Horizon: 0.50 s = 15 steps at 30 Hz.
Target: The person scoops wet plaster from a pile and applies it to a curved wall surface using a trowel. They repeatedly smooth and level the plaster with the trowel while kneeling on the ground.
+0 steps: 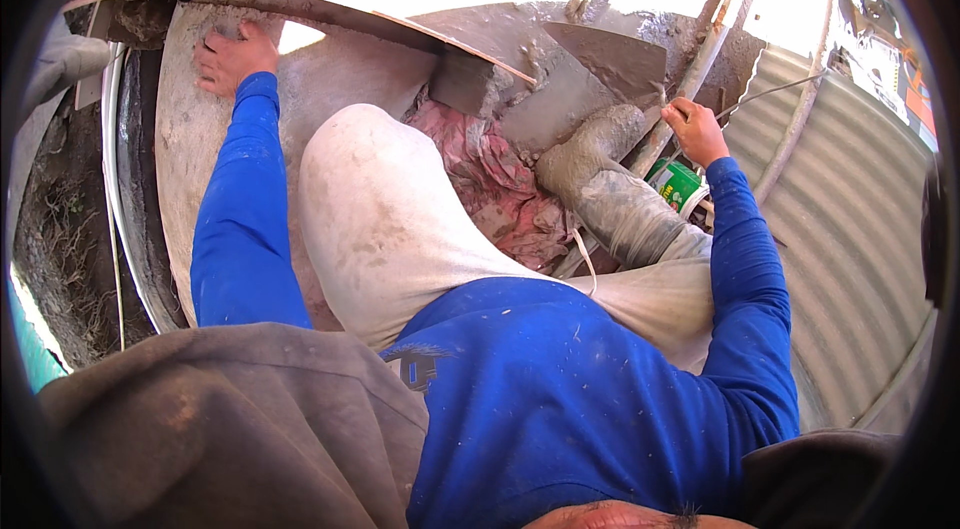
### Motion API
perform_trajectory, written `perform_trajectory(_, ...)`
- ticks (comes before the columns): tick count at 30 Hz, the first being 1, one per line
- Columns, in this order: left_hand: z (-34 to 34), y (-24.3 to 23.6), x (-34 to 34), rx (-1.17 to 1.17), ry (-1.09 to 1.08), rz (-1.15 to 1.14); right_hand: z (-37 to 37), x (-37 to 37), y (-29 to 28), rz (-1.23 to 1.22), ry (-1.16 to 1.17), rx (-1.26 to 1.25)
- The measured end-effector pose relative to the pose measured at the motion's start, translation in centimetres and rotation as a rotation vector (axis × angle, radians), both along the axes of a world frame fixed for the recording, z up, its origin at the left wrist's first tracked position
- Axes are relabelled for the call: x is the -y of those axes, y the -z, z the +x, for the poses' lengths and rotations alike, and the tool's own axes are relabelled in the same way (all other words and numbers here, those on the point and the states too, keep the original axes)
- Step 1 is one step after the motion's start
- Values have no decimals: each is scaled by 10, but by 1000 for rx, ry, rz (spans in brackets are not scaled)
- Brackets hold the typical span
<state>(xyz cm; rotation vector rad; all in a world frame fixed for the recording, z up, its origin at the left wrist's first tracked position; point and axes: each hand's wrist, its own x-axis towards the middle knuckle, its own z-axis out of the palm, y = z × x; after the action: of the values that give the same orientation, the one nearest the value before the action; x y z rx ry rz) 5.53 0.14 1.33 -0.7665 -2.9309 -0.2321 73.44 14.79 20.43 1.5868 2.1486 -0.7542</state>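
My left hand [240,57] rests with bent, parted fingers on a pale, dusty board [345,74]. It holds nothing. Just beyond it runs a long thin wooden strip [400,24], along the edge of wet grey cement [480,24]. On the right, my right hand [697,132] is closed at the near end of a pointed, cement-smeared trowel [615,57]; its handle is hidden by the fingers. The blade lies over the wet cement, pointing left. A muddy metal pole [705,64] slants right beside this hand.
A crumpled reddish sack [490,184] lies between my legs; one knee [590,154] is caked in cement. A green and white bucket [678,185] stands below my right hand. Corrugated sheeting [850,229] fills the right side. Pale pipes [112,159] and rooty soil [65,229] border the left.
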Motion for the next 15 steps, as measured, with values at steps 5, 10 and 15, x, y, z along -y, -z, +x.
perform_trajectory(5,-7,13,4,-61,-9,12,11,9,-24,-78,9,123)
perform_trajectory(10,-11,20,4,-92,6,6,27,37,-2,-185,-138,193)
perform_trajectory(15,-15,30,5,-126,9,27,9,78,16,-160,-123,171)
